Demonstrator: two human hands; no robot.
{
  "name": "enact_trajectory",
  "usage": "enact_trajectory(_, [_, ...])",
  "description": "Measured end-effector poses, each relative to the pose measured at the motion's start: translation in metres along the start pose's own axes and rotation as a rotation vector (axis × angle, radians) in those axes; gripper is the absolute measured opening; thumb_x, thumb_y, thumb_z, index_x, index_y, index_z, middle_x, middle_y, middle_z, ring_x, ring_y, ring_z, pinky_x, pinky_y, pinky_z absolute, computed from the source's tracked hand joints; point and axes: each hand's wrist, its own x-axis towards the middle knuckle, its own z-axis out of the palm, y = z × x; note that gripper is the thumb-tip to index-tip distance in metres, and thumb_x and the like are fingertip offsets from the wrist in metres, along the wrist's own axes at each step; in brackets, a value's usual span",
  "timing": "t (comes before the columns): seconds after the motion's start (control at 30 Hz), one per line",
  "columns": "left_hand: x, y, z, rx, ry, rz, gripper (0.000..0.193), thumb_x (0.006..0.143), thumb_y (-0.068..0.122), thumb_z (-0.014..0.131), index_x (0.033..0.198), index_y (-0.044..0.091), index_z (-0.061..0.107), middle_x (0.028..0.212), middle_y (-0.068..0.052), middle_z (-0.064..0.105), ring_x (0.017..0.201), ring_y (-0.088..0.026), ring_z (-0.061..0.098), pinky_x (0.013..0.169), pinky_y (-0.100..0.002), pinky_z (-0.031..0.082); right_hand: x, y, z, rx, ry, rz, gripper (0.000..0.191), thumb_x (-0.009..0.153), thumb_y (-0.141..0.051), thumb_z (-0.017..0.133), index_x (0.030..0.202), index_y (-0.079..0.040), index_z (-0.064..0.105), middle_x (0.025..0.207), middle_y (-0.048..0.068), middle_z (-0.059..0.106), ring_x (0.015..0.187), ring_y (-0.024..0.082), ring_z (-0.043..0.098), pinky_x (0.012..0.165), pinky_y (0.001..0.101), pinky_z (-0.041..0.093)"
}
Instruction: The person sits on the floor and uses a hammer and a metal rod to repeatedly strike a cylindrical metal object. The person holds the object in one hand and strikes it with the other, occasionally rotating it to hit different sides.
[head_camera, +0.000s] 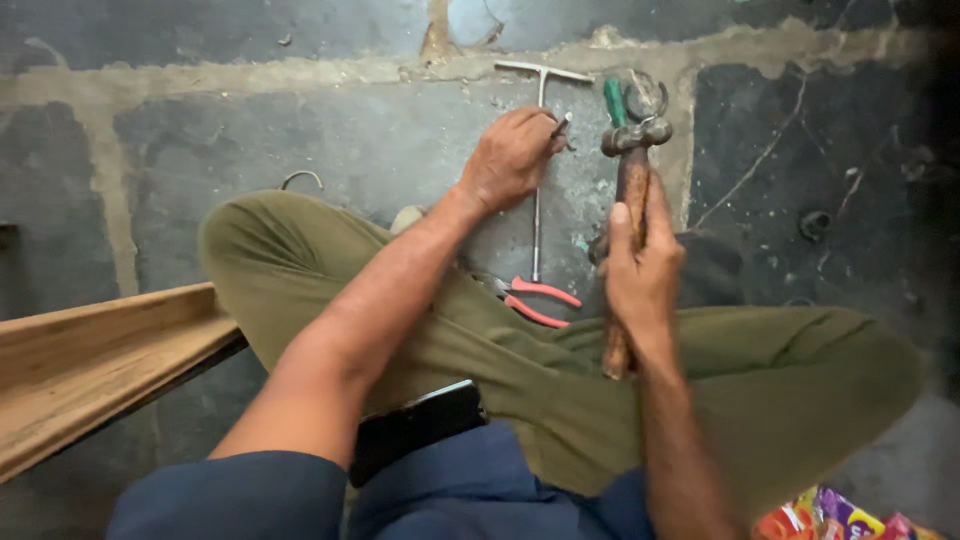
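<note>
My right hand (640, 262) grips the wooden handle of a claw hammer (631, 160), held upright with its steel head pointing away from me. My left hand (512, 155) reaches forward to the stone floor, its fingers pinched on a small metal piece (562, 126) that looks like a nail. Just beside that hand lies a long T-handled metal tool (538, 190). Red-handled pliers (535, 300) rest on the floor by my crossed legs in olive trousers (480, 330).
A wooden plank (90, 355) juts in from the left. A green-handled tool (614, 100) lies behind the hammer head. A dark phone (415, 425) sits in my lap. Colourful wrappers (835, 518) lie at the bottom right. A wire ring (300, 178) sits on the floor.
</note>
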Motion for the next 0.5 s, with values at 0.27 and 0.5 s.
enact_trajectory(0.27, [-0.005, -0.009, 0.006, 0.031, -0.105, -0.06, 0.013, 0.097, 0.014, 0.068, 0.1, 0.005, 0.06, 0.094, -0.015, 0.063, 0.094, -0.038, 0.062, 0.084, -0.047, 0.049, -0.032, -0.097, -0.03, 0.153, 0.179, -0.311, 0.051, 0.126, -0.017, 0.052, 0.169, -0.014, 0.024, 0.087, 0.007, 0.062, 0.065, 0.013, 0.056, 0.063, 0.0263, 0.049])
enact_trajectory(0.5, [-0.005, -0.004, 0.007, -0.009, -0.067, -0.089, 0.013, 0.097, 0.014, 0.065, 0.102, 0.004, 0.058, 0.096, -0.018, 0.062, 0.094, -0.039, 0.062, 0.082, -0.048, 0.05, 0.007, -0.048, -0.002, -0.337, -0.079, -0.11, 0.055, 0.105, -0.025, 0.058, 0.155, -0.007, 0.046, 0.086, 0.024, 0.071, 0.077, 0.032, 0.074, 0.071, 0.0449, 0.055])
